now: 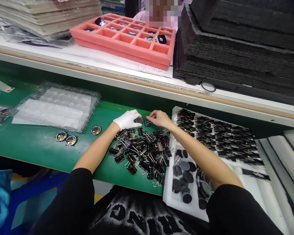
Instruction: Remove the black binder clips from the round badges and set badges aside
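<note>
My left hand (pixel 127 120), in a white glove, pinches a dark round watch piece (pixel 138 120) near the back of the green bench. Just to its right, my bare right hand (pixel 159 118) has its fingers closed on a black binder clip (pixel 147 123). The clip is beside the watch piece; whether they touch is too small to tell. Below both hands lies a heap of loose black binder clips (pixel 142 151) with silver wire handles. Left of my gloved hand, three round watch faces with orange-brown insides (pixel 96 130) rest on the bench.
A white foam tray (pixel 168 193) at the right holds dark round discs (pixel 184 165) and rows of clipped pieces (pixel 218 137). Clear plastic trays (pixel 88 122) lie at left. The shelf edge (pixel 127 79) crosses behind, bearing a pink foam tray (pixel 122 49) and black foam stacks (pixel 230 62).
</note>
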`<action>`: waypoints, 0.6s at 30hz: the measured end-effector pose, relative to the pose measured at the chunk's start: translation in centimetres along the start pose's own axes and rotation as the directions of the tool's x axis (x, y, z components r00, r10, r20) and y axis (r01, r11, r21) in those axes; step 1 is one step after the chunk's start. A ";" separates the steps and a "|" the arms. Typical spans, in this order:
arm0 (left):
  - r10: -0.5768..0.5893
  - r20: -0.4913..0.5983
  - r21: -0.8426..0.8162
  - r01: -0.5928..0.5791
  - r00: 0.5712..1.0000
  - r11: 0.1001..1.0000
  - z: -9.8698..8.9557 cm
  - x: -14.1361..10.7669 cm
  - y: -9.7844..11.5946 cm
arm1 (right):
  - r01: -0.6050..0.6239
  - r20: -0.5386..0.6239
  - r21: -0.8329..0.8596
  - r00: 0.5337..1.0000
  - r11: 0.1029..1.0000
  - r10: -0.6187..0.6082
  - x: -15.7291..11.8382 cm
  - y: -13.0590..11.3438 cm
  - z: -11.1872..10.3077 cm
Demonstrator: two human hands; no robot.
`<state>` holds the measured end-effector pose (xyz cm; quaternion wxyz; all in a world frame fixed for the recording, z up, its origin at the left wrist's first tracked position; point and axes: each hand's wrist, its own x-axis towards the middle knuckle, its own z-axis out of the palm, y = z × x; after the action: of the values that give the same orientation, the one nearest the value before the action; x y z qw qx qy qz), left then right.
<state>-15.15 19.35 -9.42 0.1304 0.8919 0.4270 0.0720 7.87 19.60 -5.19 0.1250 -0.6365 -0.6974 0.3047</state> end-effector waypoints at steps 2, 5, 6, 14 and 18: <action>0.002 -0.006 0.031 -0.002 1.000 1.000 0.0 0.1 0.1 | 0.069 -0.077 -0.084 0.994 0.994 -0.075 0.7 -0.7 0.2; 0.008 0.002 0.074 -0.008 1.000 0.997 0.0 0.3 0.2 | 0.145 -0.127 -0.173 0.978 0.974 -0.168 1.9 -1.6 1.4; 0.010 0.005 0.084 -0.010 1.000 0.996 -0.1 0.3 0.2 | 0.147 -0.110 -0.190 0.979 0.971 -0.169 2.2 -1.7 1.9; 0.004 0.017 0.068 -0.005 1.000 0.998 -0.3 0.2 1.1 | -0.079 -0.140 -0.177 0.989 0.981 0.054 3.7 0.8 4.5; 0.021 0.017 0.034 -0.021 1.000 0.999 -0.1 0.6 1.5 | -0.112 -0.212 -0.140 0.974 0.984 0.081 3.9 1.6 5.1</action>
<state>-13.65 18.95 -8.85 0.1179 0.8990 0.4176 0.0586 5.75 22.00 -10.94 0.1327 -0.7054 -0.6700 0.1894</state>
